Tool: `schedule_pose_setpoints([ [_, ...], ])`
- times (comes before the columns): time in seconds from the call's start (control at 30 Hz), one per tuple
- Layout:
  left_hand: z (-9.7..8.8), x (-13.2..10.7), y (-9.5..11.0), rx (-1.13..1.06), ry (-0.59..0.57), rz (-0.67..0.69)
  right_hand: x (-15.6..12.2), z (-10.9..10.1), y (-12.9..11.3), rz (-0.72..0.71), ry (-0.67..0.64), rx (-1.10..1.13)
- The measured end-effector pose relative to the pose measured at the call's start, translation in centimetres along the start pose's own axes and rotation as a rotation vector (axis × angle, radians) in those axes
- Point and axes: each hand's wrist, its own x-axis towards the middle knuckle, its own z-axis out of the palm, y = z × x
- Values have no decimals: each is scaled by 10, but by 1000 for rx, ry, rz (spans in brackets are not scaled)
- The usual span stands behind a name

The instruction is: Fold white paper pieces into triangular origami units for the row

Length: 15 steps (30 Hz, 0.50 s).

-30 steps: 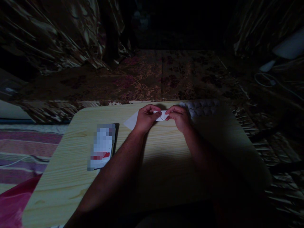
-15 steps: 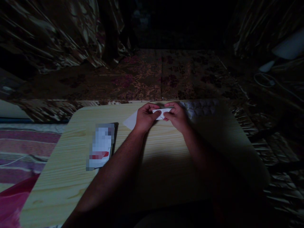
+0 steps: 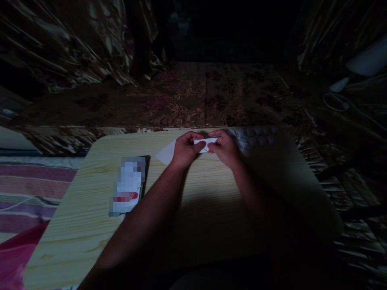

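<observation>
Between my two hands is a small piece of folded white paper (image 3: 207,149), held over the far side of the wooden table. My left hand (image 3: 185,150) pinches its left part, thumb on top. At the other end, the fingers and thumb of my right hand (image 3: 224,147) are closed on the same paper. Another flat white sheet (image 3: 166,154) lies on the table, partly covered by my left hand. Just right of my right hand sits a group of pale, folded-looking pieces (image 3: 255,137), dim and hard to make out.
A packet (image 3: 128,185) with a blurred face and a red mark lies on the wooden table (image 3: 75,225), left of my left forearm. Patterned cloth (image 3: 187,96) borders the table's far edge. A white lamp (image 3: 369,60) with a cable stands at the right.
Almost nothing differs. Both hands keep their grip on the folded paper, with only a very slight shift of the view.
</observation>
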Motion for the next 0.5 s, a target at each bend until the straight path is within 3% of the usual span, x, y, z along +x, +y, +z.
schedule_pose_setpoints([
  [0.5,0,1,-2,-18,51,3,1,-1,3,-5,17,-62],
])
